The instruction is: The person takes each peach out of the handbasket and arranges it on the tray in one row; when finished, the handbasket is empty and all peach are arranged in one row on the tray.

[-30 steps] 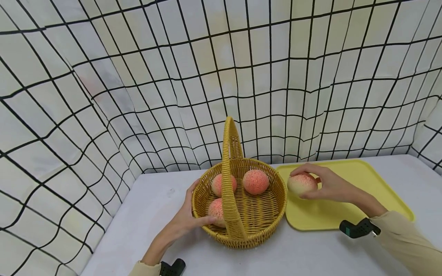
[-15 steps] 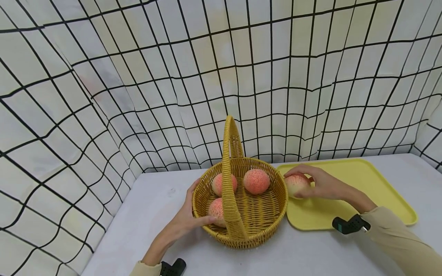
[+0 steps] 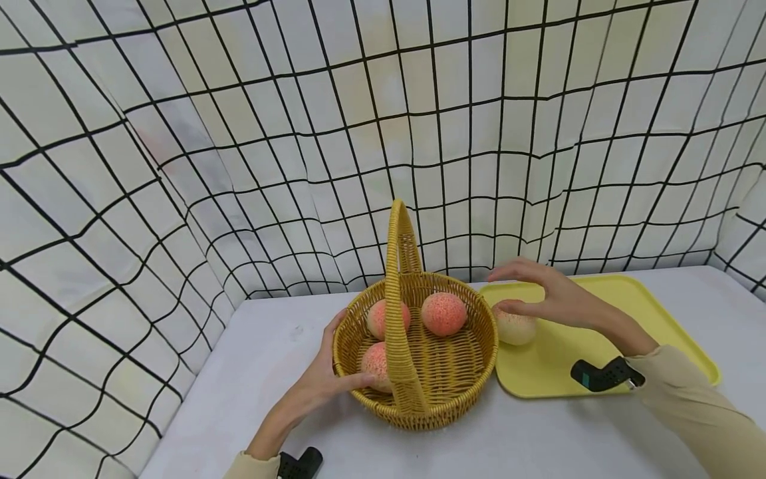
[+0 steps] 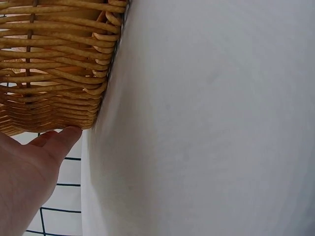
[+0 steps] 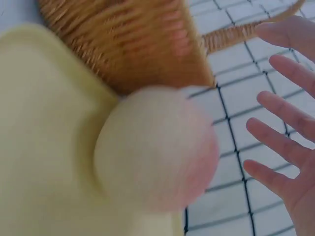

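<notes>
A yellow wicker basket (image 3: 443,420) with a tall handle stands mid-table. It holds a pink peach (image 3: 443,314) at the back right, a second peach (image 3: 377,320) partly behind the handle, and a third peach (image 3: 374,367) at the front left. My left hand (image 3: 320,380) grips the basket's left side, thumb over the rim; its fingers also show against the basket wall in the left wrist view. On the yellow tray (image 3: 625,319) rests a pale peach (image 3: 516,329), close to the basket. Just above it is my right hand (image 3: 556,296), fingers spread and apart from the peach (image 5: 157,152).
A white cloth covers the table (image 3: 257,346). White sheeting behind a black grid net (image 3: 335,153) rises along the back and left. The tray's left edge lies right against the basket.
My right hand moved left with the peach toward the basket, set it at the tray's left edge, then let go and rose off it. The left hand stayed on the basket.
</notes>
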The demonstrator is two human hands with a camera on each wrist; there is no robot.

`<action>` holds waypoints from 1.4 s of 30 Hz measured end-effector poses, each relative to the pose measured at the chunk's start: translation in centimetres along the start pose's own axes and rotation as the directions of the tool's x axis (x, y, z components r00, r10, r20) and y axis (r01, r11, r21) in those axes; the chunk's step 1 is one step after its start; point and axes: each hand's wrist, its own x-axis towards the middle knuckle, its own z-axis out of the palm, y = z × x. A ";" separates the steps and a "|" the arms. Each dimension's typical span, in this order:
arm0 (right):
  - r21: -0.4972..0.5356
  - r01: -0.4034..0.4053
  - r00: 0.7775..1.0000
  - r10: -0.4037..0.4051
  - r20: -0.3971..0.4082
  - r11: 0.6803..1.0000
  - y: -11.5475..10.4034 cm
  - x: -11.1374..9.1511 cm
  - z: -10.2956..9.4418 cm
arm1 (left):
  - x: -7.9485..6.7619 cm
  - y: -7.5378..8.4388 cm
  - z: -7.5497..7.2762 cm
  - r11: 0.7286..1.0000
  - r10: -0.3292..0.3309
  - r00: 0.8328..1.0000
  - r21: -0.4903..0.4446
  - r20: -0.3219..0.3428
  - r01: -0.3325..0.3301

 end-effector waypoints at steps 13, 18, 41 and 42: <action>0.087 0.115 0.985 -0.124 0.118 0.990 -3.9 4.7 4.8 | 0.6 0.1 0.3 1.000 0.025 0.999 -0.020 0.024 -0.024; 0.098 0.053 0.978 -0.071 0.197 0.994 -3.5 5.5 5.6 | 0.5 0.3 0.4 1.000 0.018 1.000 -0.013 0.020 -0.018; 0.038 0.105 0.912 -0.111 0.395 0.994 -4.2 5.8 8.3 | 0.1 -0.1 -0.1 1.000 0.014 1.000 -0.009 0.008 -0.014; 0.035 0.097 0.910 -0.103 0.401 0.995 -4.3 5.8 8.4 | 0.1 -0.1 -0.1 1.000 0.015 1.000 -0.009 0.008 -0.015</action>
